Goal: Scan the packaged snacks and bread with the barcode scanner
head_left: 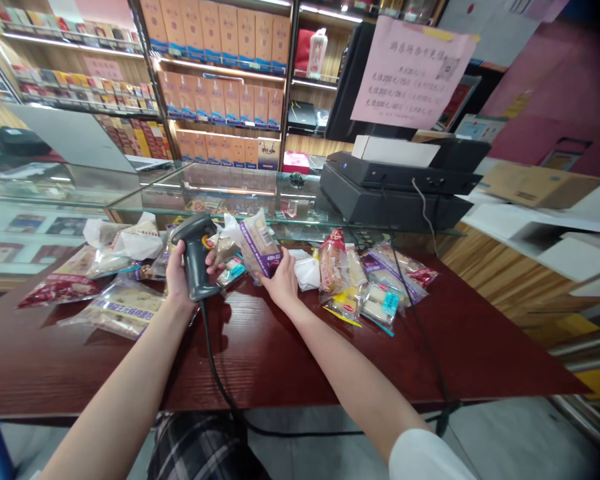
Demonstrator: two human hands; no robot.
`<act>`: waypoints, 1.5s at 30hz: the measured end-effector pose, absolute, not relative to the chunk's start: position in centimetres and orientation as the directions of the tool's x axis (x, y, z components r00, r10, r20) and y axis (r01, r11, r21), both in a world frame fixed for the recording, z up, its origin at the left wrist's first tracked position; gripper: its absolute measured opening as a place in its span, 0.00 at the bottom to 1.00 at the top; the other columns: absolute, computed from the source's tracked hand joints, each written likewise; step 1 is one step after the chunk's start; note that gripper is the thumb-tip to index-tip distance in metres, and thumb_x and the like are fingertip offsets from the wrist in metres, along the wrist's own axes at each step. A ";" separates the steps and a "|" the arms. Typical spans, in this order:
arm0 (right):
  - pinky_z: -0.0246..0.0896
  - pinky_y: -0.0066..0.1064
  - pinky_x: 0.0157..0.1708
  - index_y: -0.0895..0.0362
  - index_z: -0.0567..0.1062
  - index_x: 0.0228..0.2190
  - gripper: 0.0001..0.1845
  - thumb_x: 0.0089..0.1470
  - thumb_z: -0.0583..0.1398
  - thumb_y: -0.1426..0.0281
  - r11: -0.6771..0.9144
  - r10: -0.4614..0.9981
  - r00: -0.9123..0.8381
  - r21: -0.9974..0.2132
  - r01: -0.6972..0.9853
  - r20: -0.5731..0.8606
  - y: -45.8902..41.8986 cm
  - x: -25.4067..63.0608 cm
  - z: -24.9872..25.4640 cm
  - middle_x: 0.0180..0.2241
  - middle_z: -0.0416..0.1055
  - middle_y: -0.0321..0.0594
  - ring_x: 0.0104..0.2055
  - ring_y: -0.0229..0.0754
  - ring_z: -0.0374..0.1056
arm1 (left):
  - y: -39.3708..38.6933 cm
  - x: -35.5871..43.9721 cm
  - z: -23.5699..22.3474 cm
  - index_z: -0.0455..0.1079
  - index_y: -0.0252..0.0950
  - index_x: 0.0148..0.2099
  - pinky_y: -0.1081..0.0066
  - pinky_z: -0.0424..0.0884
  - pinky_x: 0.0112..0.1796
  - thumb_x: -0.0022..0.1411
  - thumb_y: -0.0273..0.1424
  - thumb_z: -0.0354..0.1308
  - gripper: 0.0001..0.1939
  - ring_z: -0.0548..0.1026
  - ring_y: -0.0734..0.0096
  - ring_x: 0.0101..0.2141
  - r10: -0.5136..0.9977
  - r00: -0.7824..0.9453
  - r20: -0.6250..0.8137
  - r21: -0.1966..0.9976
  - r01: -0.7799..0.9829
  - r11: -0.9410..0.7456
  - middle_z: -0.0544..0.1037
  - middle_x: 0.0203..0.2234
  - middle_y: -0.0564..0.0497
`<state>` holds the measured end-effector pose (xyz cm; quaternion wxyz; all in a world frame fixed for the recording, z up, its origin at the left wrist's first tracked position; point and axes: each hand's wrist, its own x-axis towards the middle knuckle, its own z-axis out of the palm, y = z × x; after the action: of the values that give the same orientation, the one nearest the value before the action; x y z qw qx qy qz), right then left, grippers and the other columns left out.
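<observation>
A black corded barcode scanner [195, 257] is upright in my left hand [179, 277], whose fingers wrap round its handle. My right hand [283, 280] grips a clear bread packet [257, 241] with a purple label, tilted so that a white barcode patch shows towards the scanner. Packet and scanner are a short gap apart. Left of my left hand lie packaged breads, among them a flat packet with a purple band [125, 308] and a red-printed packet [63, 277]. To the right of my right hand, a red-topped packet [334, 263] leans among small blue- and yellow-labelled packets [381, 303].
The dark red wooden table [260, 367] runs across the front, with the scanner's cable [215, 377] hanging over its edge. A glass counter [220, 180] stands behind. At the back right are a black printer-like machine [395, 193] and a monitor bearing a pink notice [413, 73].
</observation>
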<state>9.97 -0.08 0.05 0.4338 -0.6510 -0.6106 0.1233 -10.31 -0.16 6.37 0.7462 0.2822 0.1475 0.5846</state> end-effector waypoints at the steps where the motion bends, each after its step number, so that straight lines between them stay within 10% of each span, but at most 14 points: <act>1: 0.62 0.50 0.54 0.61 0.49 0.63 0.50 0.46 0.68 0.62 0.113 0.900 0.235 -0.718 0.686 0.366 0.0 10.0 0.1 0.55 0.58 0.60 0.57 0.61 0.63 | -0.1 -10.3 6.3 0.69 0.33 0.39 0.71 0.72 0.25 0.65 0.50 0.46 0.24 0.67 0.74 0.19 0.955 0.269 0.125 0.601 -0.787 0.143 0.67 0.20 0.52; 45: 0.63 0.44 0.55 0.62 0.59 0.60 0.31 0.56 0.59 0.71 0.231 0.888 0.006 -0.457 0.859 0.460 0.4 11.6 0.1 0.52 0.61 0.54 0.55 0.52 0.62 | -0.4 -9.0 6.2 0.70 0.31 0.39 0.76 0.68 0.17 0.63 0.51 0.51 0.25 0.69 0.74 0.17 0.950 0.307 -0.059 0.851 -0.481 0.209 0.70 0.20 0.51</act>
<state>11.62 0.44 0.15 0.3449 -0.6196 -0.7048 0.0211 -8.96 -0.39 6.22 0.7137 0.3800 0.3081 0.5013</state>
